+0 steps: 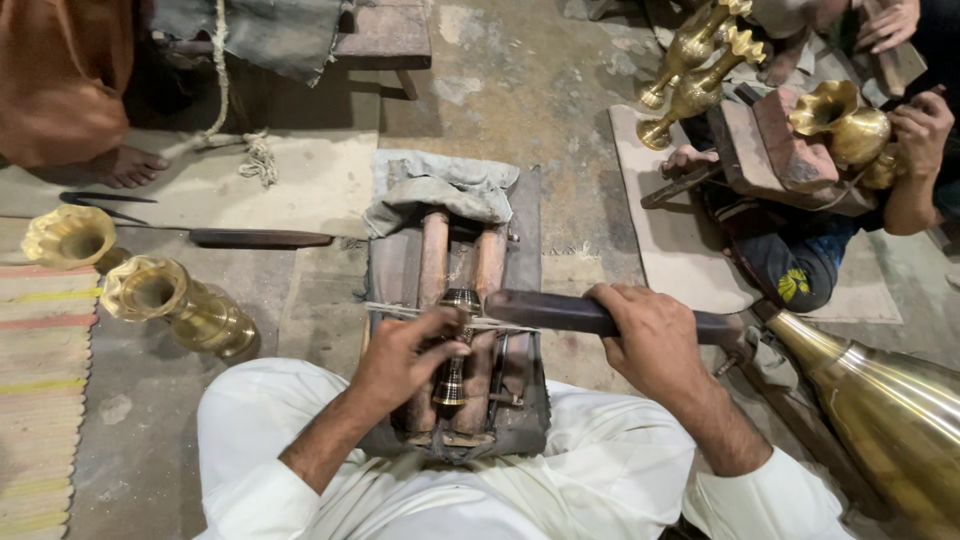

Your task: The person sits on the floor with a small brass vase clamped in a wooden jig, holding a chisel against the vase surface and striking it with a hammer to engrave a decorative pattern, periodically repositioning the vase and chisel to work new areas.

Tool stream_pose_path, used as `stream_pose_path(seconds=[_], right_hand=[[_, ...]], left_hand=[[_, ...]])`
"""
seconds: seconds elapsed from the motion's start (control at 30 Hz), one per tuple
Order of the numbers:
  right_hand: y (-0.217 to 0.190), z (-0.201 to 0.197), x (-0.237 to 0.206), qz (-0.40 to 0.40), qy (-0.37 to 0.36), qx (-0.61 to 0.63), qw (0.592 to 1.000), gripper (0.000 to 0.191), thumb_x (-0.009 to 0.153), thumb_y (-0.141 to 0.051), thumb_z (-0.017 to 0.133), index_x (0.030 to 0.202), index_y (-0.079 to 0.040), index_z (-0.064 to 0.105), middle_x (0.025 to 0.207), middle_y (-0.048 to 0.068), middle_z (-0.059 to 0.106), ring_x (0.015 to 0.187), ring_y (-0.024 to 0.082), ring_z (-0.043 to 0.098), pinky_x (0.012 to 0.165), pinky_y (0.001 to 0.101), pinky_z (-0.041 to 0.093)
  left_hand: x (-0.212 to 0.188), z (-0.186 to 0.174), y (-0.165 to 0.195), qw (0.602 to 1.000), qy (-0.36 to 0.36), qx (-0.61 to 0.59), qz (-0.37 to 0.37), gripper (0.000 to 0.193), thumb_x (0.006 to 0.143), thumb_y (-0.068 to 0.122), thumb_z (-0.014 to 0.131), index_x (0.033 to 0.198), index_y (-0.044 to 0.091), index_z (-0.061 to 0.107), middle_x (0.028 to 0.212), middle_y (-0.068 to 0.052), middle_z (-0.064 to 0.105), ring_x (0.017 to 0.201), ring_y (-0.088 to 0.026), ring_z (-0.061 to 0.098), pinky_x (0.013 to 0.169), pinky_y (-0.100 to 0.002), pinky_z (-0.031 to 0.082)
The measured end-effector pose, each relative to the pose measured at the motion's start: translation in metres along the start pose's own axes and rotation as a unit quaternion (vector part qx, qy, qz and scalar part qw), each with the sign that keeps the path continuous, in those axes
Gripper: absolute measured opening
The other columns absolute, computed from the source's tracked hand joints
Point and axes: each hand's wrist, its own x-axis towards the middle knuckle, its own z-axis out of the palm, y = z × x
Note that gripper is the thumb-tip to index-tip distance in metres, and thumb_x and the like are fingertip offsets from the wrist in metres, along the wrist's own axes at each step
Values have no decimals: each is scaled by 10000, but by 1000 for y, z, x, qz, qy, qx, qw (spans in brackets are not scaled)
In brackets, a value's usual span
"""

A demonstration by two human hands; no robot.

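My left hand (400,352) grips a small dark turned brass piece (455,345) that stands upright between two wooden rails of a low work block (520,400) in my lap. My right hand (650,335) is closed around a long dark bar-shaped tool (555,312), held level, its left end touching the top of the brass piece. A thin cord or wire (385,310) runs across the block at the same height. My white trousers frame the block on both sides.
Two fluted brass vases (170,300) lie at left beside a striped mat (40,390). A large brass cone (890,410) lies at right. Another person (915,140) at top right holds a brass vessel (845,120) on a block. A bare foot (125,165) shows at top left.
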Motion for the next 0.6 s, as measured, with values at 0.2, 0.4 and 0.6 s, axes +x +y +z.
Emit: stream_pose_path(seconds=[0.2,0.4,0.6], right_hand=[[-2,5,12,84,-121,115,982,315,775,-158,808,1059,-132,674,829,129,742,808,351,718,691,464,530],[-14,6,24,-11,32,95,995,384,750,-57,746,1124,-91,664,888,125,737,813,322,726,724,445,547],[-18,-17,41,-90,17,-42,995,373,766,-50,735,1132,-98,680,961,112,747,863,308,722,779,452,543]], left_hand=[[-10,4,-15,999,31,16,-21,446,837,196,828,1203,4,659,1033,-155,792,929,-253,804,798,-366,640],[-13,7,-15,999,19,-21,-34,443,863,220,807,1223,14,653,1016,-153,809,965,-244,808,839,-357,648],[-11,12,-19,998,14,19,-58,484,845,225,815,1247,8,654,1097,-160,778,962,-255,804,832,-358,662]])
